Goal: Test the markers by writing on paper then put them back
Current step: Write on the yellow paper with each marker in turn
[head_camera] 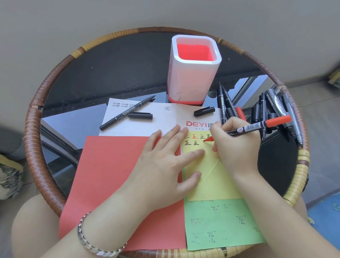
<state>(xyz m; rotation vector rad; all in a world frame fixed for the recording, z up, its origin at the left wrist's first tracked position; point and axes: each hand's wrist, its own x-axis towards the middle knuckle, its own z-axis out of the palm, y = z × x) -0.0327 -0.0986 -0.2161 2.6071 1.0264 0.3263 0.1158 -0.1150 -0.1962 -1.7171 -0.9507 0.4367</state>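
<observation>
View: head camera, looking down on a round table (35,138) with a woven rim.
Right hand: our right hand (234,144) grips a red marker (251,128), the fingers curled tight round its barrel. Its red tip touches the yellow paper (210,178) in the second row of written signs.
Left hand: our left hand (163,165) lies flat with straight, spread fingers. It presses on the yellow paper and on the red paper (112,183) beside it. We see a silver bracelet (92,243) on the wrist.
Papers: the yellow paper lies over the far edge of a green paper (222,224), which also carries black signs.
Holder: a white holder (193,70), red inside, stands upright on the far side.
Other markers: a heap of markers (274,113) lies right of the writing hand. One black marker (126,112) lies slanted on a white sheet (164,119), with a loose black cap (140,116) just beside it.
</observation>
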